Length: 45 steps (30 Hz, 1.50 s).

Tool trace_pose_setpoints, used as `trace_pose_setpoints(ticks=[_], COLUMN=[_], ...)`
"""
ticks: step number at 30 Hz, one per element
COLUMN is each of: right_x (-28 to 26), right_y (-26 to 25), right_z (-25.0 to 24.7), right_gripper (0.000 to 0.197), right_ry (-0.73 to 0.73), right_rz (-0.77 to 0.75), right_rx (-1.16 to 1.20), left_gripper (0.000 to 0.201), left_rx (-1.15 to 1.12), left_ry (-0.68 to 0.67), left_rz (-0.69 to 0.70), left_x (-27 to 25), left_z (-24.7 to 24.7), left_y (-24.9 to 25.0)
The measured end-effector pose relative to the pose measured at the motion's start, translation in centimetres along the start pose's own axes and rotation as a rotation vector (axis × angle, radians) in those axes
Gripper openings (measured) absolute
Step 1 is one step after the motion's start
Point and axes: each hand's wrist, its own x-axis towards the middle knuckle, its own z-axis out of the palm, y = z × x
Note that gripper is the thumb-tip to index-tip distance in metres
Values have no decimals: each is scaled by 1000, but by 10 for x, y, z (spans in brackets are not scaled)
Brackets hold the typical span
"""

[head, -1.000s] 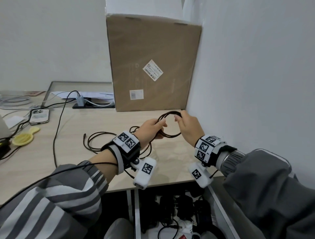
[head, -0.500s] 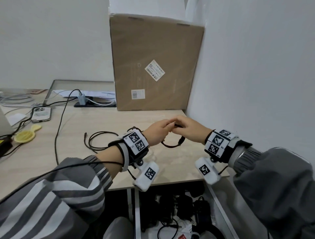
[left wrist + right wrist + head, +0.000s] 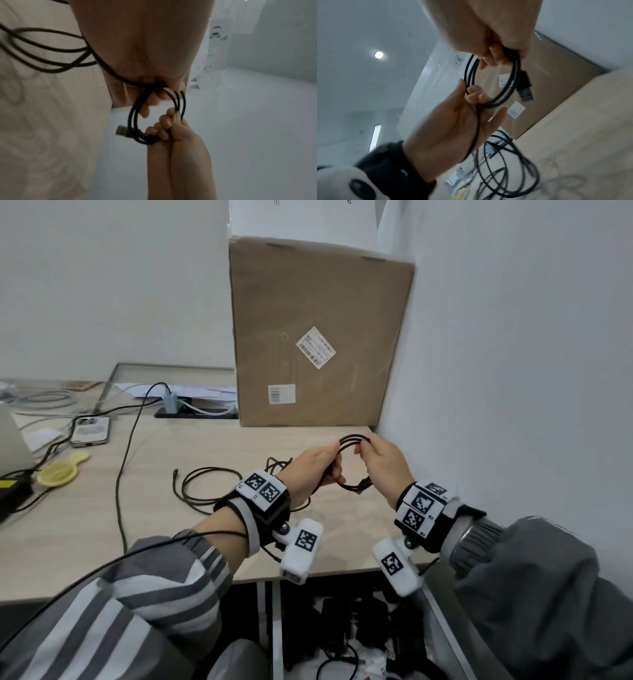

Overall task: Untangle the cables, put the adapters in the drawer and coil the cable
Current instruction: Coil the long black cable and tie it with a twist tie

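A black USB cable [image 3: 346, 487] is partly wound into a small coil that I hold above the desk, near the right wall. My left hand [image 3: 320, 465] pinches the coil's left side, and my right hand [image 3: 382, 460] grips its right side. The USB plug [image 3: 365, 484] sticks out at the bottom of the coil. The unwound length [image 3: 195, 484] lies in loose loops on the desk behind my left wrist. The left wrist view shows the coil [image 3: 134, 121] and its plug [image 3: 122, 130]. In the right wrist view the coil [image 3: 513, 83] hangs from my right fingers [image 3: 494, 58]. Black adapters [image 3: 356, 621] lie in the open drawer below.
A tall cardboard box [image 3: 318, 337] stands at the back against the right wall [image 3: 513, 371]. On the left of the desk are a phone [image 3: 90, 431], a yellow round object [image 3: 61, 472], a grey charger [image 3: 170, 400] and another black cable [image 3: 126, 446].
My hands came together half a second ago and have parted again, both still holding the coil. The coil now sits a little higher.
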Motion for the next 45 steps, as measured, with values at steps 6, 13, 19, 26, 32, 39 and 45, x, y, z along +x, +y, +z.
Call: trace_pose_setpoints(ticks=[6,13,19,26,32,39,45], right_x=[-3,-3,3,-2,-14,-5,3], right_y=[-4,-2,-28,-18,-15,-12,-13], right_z=[9,-16,-27,-11,0,4,8], right_gripper=[30,21,53,58,56,54,44], right_ry=[-1,-352,-620,-316,-180,80,202], right_rz=[118,112,387,146,-31,111,254], right_rx=[337,276,211,-44,61,243,551], left_gripper=[36,30,25,36,45,46,63], left_rx=[-369,-120,534,368,628,545,388], left_ry=[-25,34,-85,-140,11,136,-59], left_rz=[-98,-85,111,4,128,17,-198], left_x=[-3,0,-5,-11,-11,-12,-7], left_z=[-8,-8,6,-2,-10,-18,-21], left_y=[10,25,30,15,9,8,1])
